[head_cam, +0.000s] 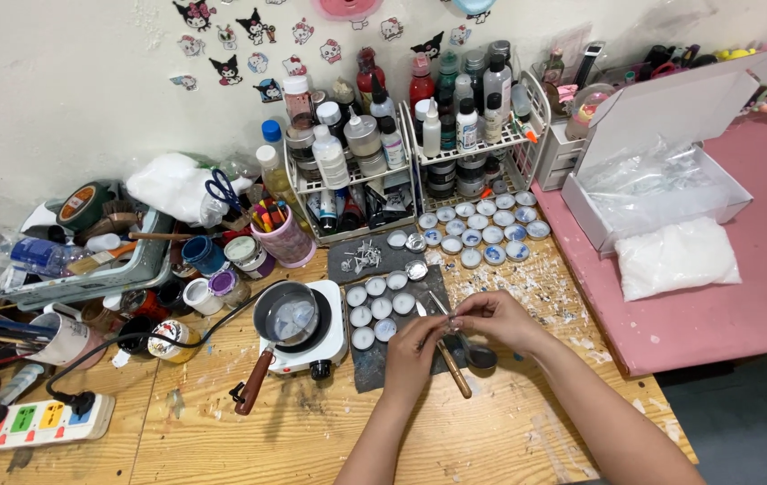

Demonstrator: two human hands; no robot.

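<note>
Nearest to us, our two forearms come in from about five o'clock and meet over a dark mat at the middle of the wooden table. Our left hand and right hand are pinched together at the fingertips around something very small; it is too tiny for us to tell what it is. Just beneath the hands lie a wooden-handled spoon and a small metal scoop, both resting on the mat.

At nine o'clock from the hands, touching distance away, white filled candle cups sit in rows on the mat. Further toward nine o'clock a small pot with a wooden handle stands on a white hotplate. Far out at eight o'clock a power strip lies at the table's edge.

At twelve o'clock, beyond the hands, a little heap of metal wick holders lies on the mat, and more candle cups with blue-patterned tops cluster just beside it. Behind them two white wire racks hold bottles against the wall. At two o'clock, on the pink table, we see a bag of white wax flakes in front of an open white box.
</note>
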